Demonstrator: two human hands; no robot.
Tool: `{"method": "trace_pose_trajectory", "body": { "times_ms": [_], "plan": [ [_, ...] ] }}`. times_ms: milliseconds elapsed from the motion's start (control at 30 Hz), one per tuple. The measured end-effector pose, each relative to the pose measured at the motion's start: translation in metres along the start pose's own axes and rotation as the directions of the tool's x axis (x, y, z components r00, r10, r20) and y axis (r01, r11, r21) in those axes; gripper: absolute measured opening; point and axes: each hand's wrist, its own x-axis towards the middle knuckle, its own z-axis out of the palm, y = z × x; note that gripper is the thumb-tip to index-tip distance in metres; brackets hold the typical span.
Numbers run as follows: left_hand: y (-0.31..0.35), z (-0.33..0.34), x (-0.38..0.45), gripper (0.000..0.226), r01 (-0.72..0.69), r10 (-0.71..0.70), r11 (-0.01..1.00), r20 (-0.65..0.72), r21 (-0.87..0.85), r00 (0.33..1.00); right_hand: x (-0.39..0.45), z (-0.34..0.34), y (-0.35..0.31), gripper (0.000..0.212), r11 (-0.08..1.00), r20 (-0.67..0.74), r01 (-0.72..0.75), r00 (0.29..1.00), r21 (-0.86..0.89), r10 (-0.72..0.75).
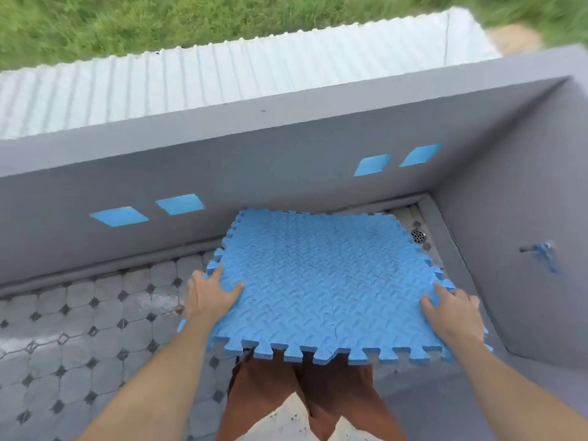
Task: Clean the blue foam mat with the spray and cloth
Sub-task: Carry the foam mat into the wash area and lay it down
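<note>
Above tiled floor (79,329), blue foam mat (321,281), tread-patterned, jigsaw-edged, both hands gripping sides

I stand on a home balcony: grey parapet (222,160), tiled floor (79,329), drain (418,236), tap (541,251), roof (191,81) and grass (127,23) below

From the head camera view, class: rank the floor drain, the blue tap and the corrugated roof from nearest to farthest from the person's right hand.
Measured from the right hand, which grips the blue foam mat:
1. Blue tap, on the grey side wall, up and right of the hand.
2. Floor drain, in the tiled corner beyond the mat's far edge.
3. Corrugated roof, outside, beyond the parapet wall.
The tap and drain are fairly close to call.
</note>
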Motion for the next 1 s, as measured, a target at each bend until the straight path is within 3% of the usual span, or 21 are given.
{"method": "trace_pose_trajectory", "body": {
  "times_ms": [267, 467, 633, 800, 1000],
  "plan": [
    [0.154, 0.008, 0.027, 0.081, -0.314, 0.303, 0.932, 0.086, 0.180, 0.949, -0.001, 0.003, 0.111, 0.050, 0.940, -0.041, -0.292, 0.952, 0.178, 0.304],
    [0.246, 0.025, 0.044, 0.081, -0.530, 0.503, 0.797, 0.167, 0.291, 0.848, -0.019, 0.041, 0.160, 0.045, 0.845, -0.034, -0.475, 0.867, 0.243, 0.497],
    [0.325, 0.030, 0.068, 0.077, -0.677, 0.625, 0.647, 0.264, 0.351, 0.735, -0.029, 0.053, 0.166, 0.036, 0.745, -0.027, -0.590, 0.778, 0.311, 0.627],
    [0.391, 0.039, 0.099, 0.075, -0.766, 0.697, 0.519, 0.330, 0.381, 0.636, -0.023, 0.061, 0.152, 0.041, 0.637, 0.036, -0.686, 0.690, 0.352, 0.723],
    [0.440, 0.097, 0.153, 0.076, -0.805, 0.757, 0.435, 0.321, 0.403, 0.569, 0.031, 0.126, 0.135, 0.041, 0.538, 0.065, -0.723, 0.620, 0.433, 0.782]
  ]
}}
